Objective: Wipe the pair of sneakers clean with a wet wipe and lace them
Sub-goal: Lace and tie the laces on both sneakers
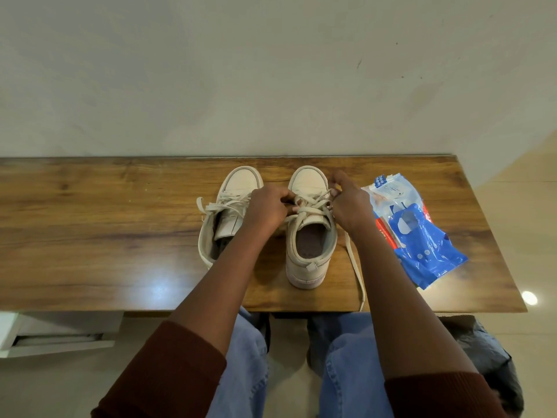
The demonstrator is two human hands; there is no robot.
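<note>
Left hand (266, 211): pinching lace (313, 203) over sneaker (307, 245) eyelets.
Right hand (351, 206): pinching lace, nearer its loose end.
Axis: heel toward tabletop's near edge.

Bench (90, 236): varnished wood, glossy, with glare patches. Sneakers (307, 263): smooth, matt off-white uppers, leather-like; laces (355, 267): flat woven cloth. Wipe pack (422, 245): crinkled glossy plastic film. Wall (271, 70): matt, faintly mottled plaster.
</note>
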